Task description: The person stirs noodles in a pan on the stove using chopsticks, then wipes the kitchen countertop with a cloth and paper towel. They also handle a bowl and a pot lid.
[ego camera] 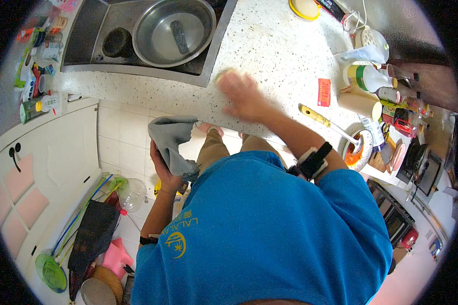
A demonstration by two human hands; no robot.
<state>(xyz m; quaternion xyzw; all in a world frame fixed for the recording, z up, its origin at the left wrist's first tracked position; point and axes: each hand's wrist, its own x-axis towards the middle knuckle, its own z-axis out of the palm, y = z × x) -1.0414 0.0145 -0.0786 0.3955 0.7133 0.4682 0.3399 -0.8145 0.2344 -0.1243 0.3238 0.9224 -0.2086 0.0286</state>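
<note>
My left hand (164, 171) holds a grey cloth (171, 145) below the counter's front edge, over the tiled floor. My right hand (242, 95) is over the speckled white countertop (267, 57), just right of the sink; it is blurred, its fingers look spread, and a small yellowish patch shows at its fingertips that I cannot make out. In the sink (210, 61) stands a round metal basin (152, 55) with a dark oblong object (179, 37) in it, and a dark round object (117, 42) lies to its left.
On the counter's right lie a red packet (324, 92) and a ladle with a yellow handle (315, 115), its head in a bowl of red sauce (353, 156). Bottles (360, 78) line the back right. More bottles (45, 103) crowd the left end. Nets (51, 270) stand by the cabinet door.
</note>
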